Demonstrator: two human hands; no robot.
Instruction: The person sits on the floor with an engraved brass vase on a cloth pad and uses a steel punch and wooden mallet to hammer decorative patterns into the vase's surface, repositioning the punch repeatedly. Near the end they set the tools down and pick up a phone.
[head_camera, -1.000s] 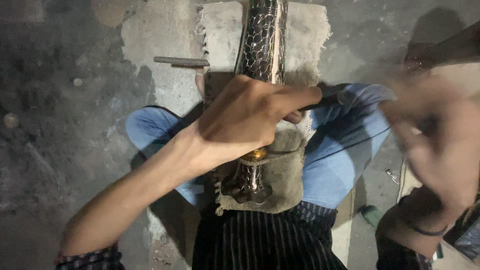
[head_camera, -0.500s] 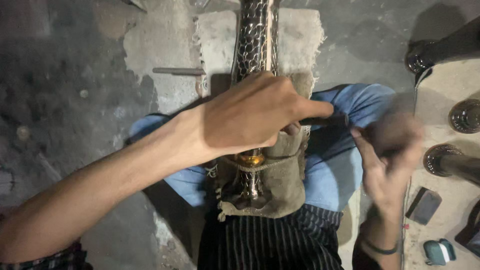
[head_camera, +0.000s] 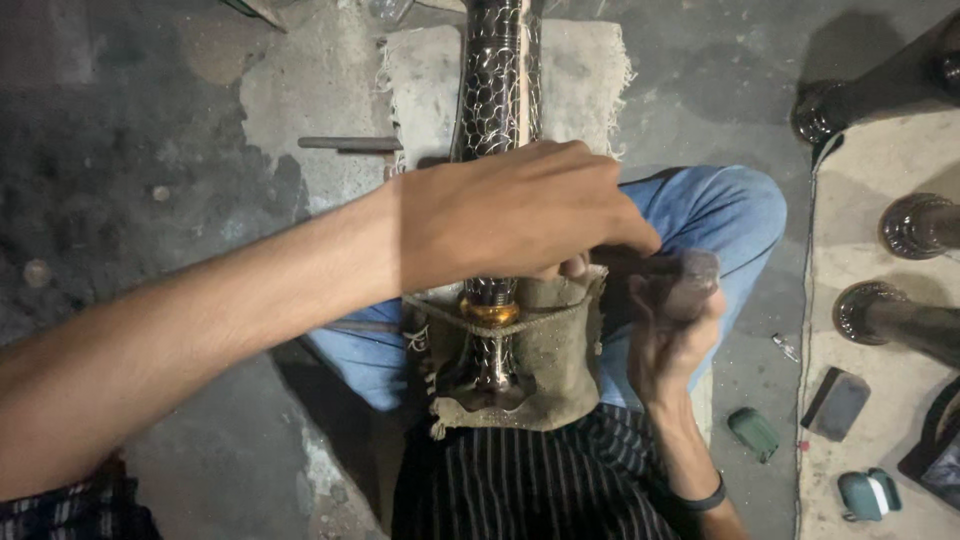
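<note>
- One long metal stem (head_camera: 492, 110), dark with a silvery scale-like pattern cut into it, lies along the person's lap and runs away from the body onto the floor ahead.
- Near its close end sits a brass-coloured ring (head_camera: 489, 312); beyond that the stem's foot rests in a fold of coarse olive cloth (head_camera: 555, 365) spread over the thighs.
- Left hand (head_camera: 515, 215) lies palm-down across the stem just above the ring, fingers curled over it and pressing it down; the fingertips are tucked toward the right side, touching the cloth edge.
- Right hand (head_camera: 672, 325) is just beside the stem on the right, fingers closed around a small dark rounded object (head_camera: 685, 280); motion blur keeps me from telling what kind of tool it is.
- Beneath the stem's far part, a frayed pale cloth mat (head_camera: 590, 70) covers the grey concrete floor (head_camera: 150, 150).
- Left of the mat, a thin metal rod (head_camera: 350, 144) lies flat on the floor, apart from both hands.
- On the right, several dark metal stems with flared bases (head_camera: 915, 225) lie on a pale sheet (head_camera: 850, 250), well apart from the work.
- Near them on the floor sit a small green object (head_camera: 754, 433) and a flat dark block (head_camera: 838, 402).
</note>
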